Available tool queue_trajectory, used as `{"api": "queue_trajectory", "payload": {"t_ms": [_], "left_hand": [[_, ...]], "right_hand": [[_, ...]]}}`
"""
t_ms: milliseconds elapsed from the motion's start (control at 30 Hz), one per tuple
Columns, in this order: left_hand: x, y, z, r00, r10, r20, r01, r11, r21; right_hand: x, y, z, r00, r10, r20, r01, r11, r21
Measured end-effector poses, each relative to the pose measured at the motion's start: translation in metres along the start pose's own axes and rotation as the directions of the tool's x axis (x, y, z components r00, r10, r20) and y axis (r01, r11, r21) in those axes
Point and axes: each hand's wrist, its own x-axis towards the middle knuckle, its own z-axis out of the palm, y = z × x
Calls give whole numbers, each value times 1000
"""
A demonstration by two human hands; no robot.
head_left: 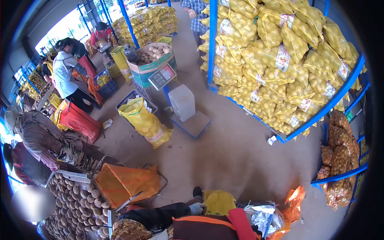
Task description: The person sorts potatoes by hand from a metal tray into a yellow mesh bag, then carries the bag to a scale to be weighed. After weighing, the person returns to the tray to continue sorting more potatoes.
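My left hand, in a grey glove at the end of a dark sleeve, is at the near left edge of a yellow mesh sack. The fingers look closed on the sack's edge, though small in view. The sack appears flat, its lower part hidden by my dark, orange-trimmed clothing. My right hand does not show; a red sleeve-like shape lies at the bottom, right of the sack. Beside it is a bundle of white plastic and an orange mesh bag.
Potatoes cover a sorting table at left, with an open orange sack hung beside it. A filled yellow sack stands near a floor scale. Yellow sacks are stacked behind blue rails. Co-workers stand at left.
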Motion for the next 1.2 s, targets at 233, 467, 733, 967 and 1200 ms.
{"api": "queue_trajectory", "payload": {"t_ms": [233, 467, 733, 967, 1200], "left_hand": [[2, 106, -86, 949, -65, -310, -19, 965, -261], [24, 189, -151, 793, -90, -603, -147, 932, -332], [29, 255, -235, 653, -227, -723, -285, 811, -511], [54, 257, -345, 693, -281, -664, -290, 735, -613], [84, 287, -418, 726, -287, -625, -193, 787, -586]], "right_hand": [[102, -85, -10, 993, -84, 87, 80, 996, 49], [254, -217, 0, 915, -100, 390, 150, 984, -100], [370, -381, 56, 865, 18, 501, 118, 964, -240], [439, -461, 115, 917, 17, 398, 90, 964, -249], [511, -509, 133, 924, 61, 376, 54, 956, -287]]}}
